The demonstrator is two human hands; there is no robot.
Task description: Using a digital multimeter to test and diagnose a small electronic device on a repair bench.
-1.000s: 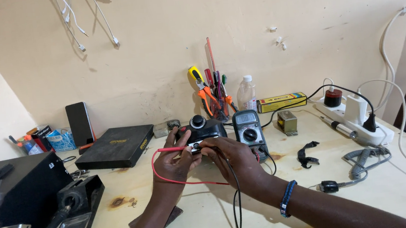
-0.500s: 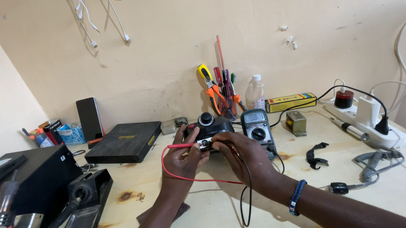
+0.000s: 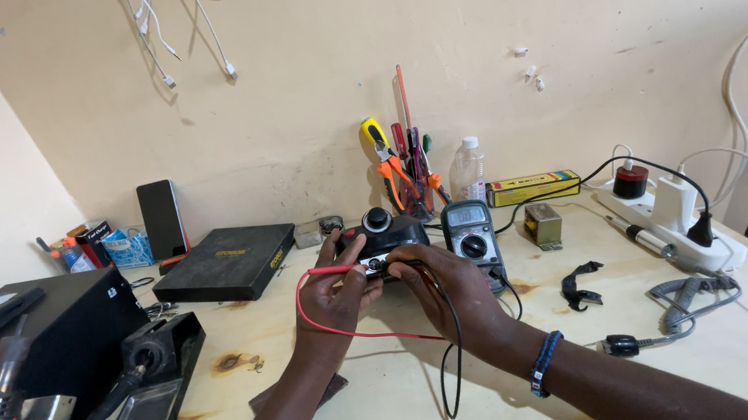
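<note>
Here the black device [image 3: 386,235] lies just beyond both hands [image 3: 336,293].

Red lead [image 3: 350,333], blk lead [image 3: 454,340], blue wristband [image 3: 546,363]

Pale wooden bench [image 3: 340,417]: flat black case [image 3: 225,264], multimeter [image 3: 472,230], white power strip [image 3: 672,223], soldering-iron stand [image 3: 152,372].

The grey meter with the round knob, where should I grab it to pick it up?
Grip the grey meter by its long side edges, coming from above and the right. It leans back with screen and dial facing up, and the right hand and black lead crowd its left.
</note>
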